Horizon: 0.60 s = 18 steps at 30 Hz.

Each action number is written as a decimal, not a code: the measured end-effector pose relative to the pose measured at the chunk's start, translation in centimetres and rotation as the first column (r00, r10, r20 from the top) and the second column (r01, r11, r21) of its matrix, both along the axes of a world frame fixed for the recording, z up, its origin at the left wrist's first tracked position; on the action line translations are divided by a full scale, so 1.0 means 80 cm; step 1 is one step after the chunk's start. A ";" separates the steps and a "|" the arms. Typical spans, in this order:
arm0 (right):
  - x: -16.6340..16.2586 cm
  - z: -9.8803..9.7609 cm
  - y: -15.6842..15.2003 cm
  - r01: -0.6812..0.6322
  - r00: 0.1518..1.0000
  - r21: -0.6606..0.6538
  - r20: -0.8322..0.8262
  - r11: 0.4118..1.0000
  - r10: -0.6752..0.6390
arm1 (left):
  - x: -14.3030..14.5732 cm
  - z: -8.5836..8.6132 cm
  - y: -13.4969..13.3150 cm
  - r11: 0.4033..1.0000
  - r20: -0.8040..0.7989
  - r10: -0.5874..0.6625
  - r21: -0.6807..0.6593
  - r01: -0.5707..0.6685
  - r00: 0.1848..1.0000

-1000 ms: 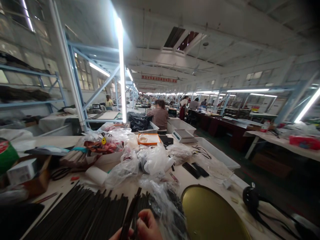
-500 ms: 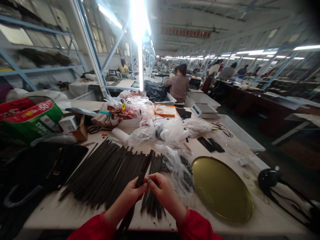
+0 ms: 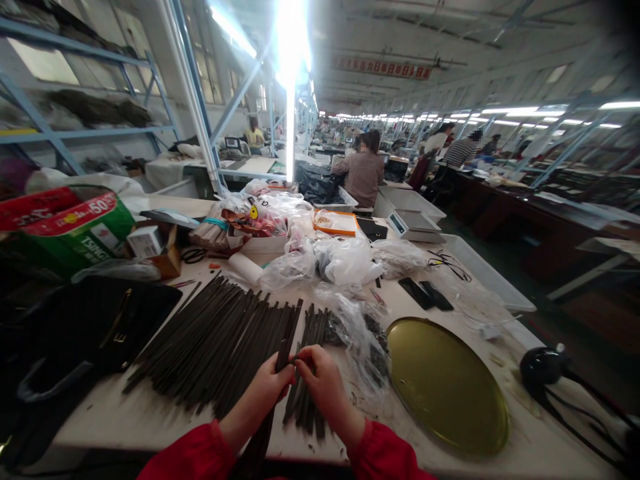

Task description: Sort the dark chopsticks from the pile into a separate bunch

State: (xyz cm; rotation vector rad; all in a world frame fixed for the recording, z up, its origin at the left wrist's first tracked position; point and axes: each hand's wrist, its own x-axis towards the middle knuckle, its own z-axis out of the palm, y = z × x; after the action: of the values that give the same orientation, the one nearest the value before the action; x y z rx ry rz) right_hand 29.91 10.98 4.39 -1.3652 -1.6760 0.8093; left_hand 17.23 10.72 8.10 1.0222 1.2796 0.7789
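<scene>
Strap (image 3: pixel 280 357), one long dark strip, is pinched between the left hand (image 3: pixel 267 387) and the right hand (image 3: pixel 320 383) near the bench's (image 3: pixel 125 420) front edge, above the spread strap pile (image 3: pixel 215 347); both hands are closed on it.

The strips (image 3: pixel 215 347) on the table are dark brown, nearly black. The round tray (image 3: pixel 445 387) is dull gold, the sleeves (image 3: pixel 190 457) red. The box (image 3: pixel 65 227) is green and red.
</scene>
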 end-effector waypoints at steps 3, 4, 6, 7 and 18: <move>-0.001 -0.002 0.007 -0.023 0.998 -0.125 -0.064 0.992 0.015 | -0.002 -0.009 0.007 1.000 -0.024 0.014 0.015 -0.014 1.000; -0.001 -0.004 0.008 -0.026 0.998 -0.122 -0.063 0.992 0.018 | -0.002 -0.011 0.009 1.000 -0.027 0.023 0.019 -0.022 0.999; 0.000 -0.007 0.010 -0.002 0.997 -0.094 -0.075 0.996 -0.005 | -0.001 -0.013 0.014 0.999 -0.038 0.029 0.040 -0.028 0.999; 0.001 -0.008 0.011 0.009 0.996 -0.081 -0.083 0.997 -0.016 | -0.001 -0.013 0.017 0.998 -0.051 0.024 0.052 -0.021 0.998; 0.013 -0.014 0.029 -0.095 0.993 0.023 0.077 0.995 0.093 | 0.006 -0.034 0.039 0.998 -0.121 0.007 0.069 0.001 0.993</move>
State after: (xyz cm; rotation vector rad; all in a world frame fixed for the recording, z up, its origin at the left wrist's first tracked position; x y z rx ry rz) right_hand 30.94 13.29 3.28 -1.3220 -1.8151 0.7938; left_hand 17.70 13.88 5.42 1.1377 1.3655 0.7774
